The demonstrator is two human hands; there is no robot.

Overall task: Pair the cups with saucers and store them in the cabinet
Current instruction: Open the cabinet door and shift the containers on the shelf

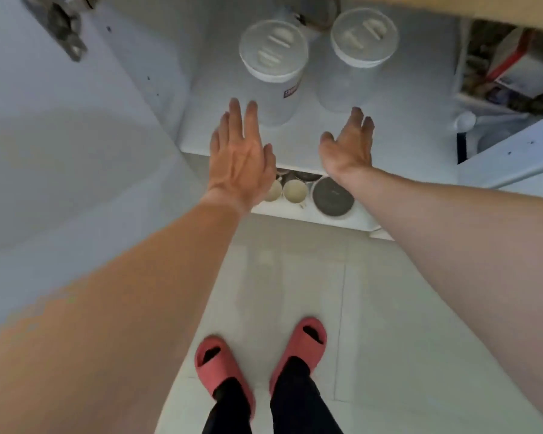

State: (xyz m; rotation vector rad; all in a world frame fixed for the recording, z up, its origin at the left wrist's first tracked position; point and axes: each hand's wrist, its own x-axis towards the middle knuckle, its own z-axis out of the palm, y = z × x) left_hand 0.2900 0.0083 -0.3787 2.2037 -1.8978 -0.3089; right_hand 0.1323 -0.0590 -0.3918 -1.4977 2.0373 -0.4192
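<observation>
I look down into an open white cabinet. On its lower shelf (314,218) stand cream cups (294,190), one partly hidden behind my left wrist, beside a dark grey saucer (333,197). My left hand (240,158) and my right hand (348,145) are stretched out flat over the upper shelf (398,133), fingers apart, holding nothing. Both hover just in front of two clear lidded canisters.
Two clear plastic canisters (273,57) (362,39) with white lids stand on the upper shelf. The open cabinet door (60,136) is at the left, another door (511,158) at the right. Cluttered boxes (514,64) fill the top right. Red slippers (223,368) stand on a tiled floor.
</observation>
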